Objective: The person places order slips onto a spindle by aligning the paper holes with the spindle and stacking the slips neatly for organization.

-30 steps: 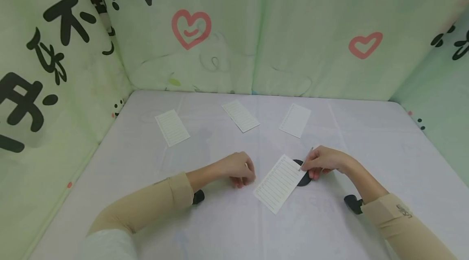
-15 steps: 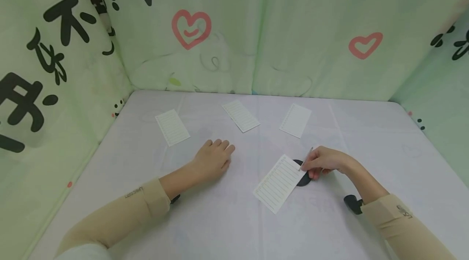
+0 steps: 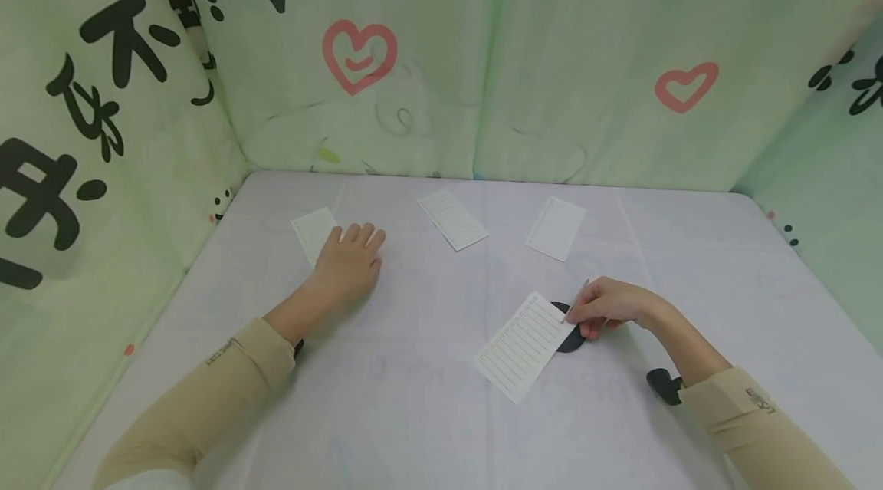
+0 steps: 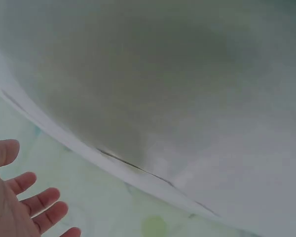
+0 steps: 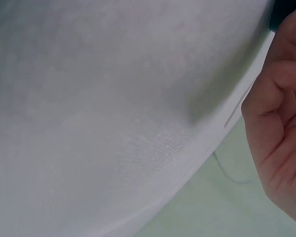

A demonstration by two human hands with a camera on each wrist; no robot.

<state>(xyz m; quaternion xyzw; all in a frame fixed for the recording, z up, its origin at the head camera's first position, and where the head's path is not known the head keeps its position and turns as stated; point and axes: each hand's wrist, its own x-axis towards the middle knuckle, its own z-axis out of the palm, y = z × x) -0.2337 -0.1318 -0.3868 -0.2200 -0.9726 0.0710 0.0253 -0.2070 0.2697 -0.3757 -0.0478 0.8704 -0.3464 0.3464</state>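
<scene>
Head view: our left hand [image 3: 348, 264] lies flat, fingers straight, on the near end of the far-left card [image 3: 313, 230], holding nothing. Our right hand [image 3: 607, 307] pinches a thin pen [image 3: 576, 298] w/ curled fingers, tip at the far right corner of the near card [image 3: 526, 345], which sits centre-right on the table [image 3: 428, 398] and partly over a black disc [image 3: 572, 337]. Two more cards lie far: a middle card [image 3: 451, 218] and a right card [image 3: 555, 226], well apart from both hands. Green printed curtain [image 3: 441, 53] walls it in. Left wrist view: only open fingertips [image 4: 37, 202] show bottom left, spread, nothing betw. them; rest is blurred cloth, card not seen. Right wrist view: the palm side of the right hand fills the right edge, fingers [image 5: 286, 79] curled; pen not visible here, a dark bit top right is prob. the disc, can't tell for sure. Our judgement on doing this well: press the far-left card lightly w/ flat fingers so it slides w/o creasing, and keep the pen hand steady so the near card doesn't shift off the disc.
</scene>
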